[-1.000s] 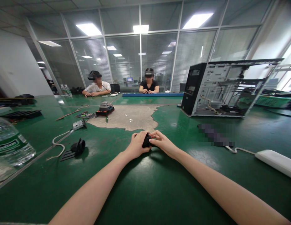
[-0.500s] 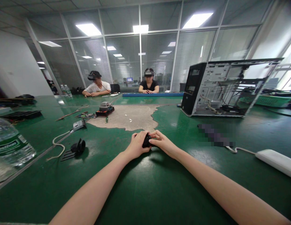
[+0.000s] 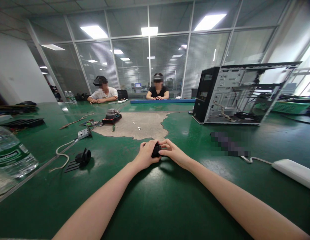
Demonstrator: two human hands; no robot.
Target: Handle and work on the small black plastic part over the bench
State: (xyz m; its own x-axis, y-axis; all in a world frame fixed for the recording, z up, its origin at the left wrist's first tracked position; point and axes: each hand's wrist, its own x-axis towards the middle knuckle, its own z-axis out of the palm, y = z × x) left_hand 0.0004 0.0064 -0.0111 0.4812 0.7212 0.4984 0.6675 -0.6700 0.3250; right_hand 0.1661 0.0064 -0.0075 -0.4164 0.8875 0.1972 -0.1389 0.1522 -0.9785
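Observation:
A small black round part [image 3: 156, 150] is held between my two hands, just above the green table [image 3: 155, 200] at the centre. My left hand [image 3: 147, 153] wraps round its left side, thumb below and fingers over the top. From the right, the fingertips and thumb of my right hand [image 3: 172, 150] pinch its edge. Much of the part is hidden by my fingers. Farther left on the table lies another black part with several prongs [image 3: 81, 158].
A water bottle [image 3: 13, 156] stands at the left, near a metal piece with a pale cable [image 3: 84, 133]. An open computer case [image 3: 235, 96] stands back right; a white power strip [image 3: 295, 171] lies at right. Two people sit across the table.

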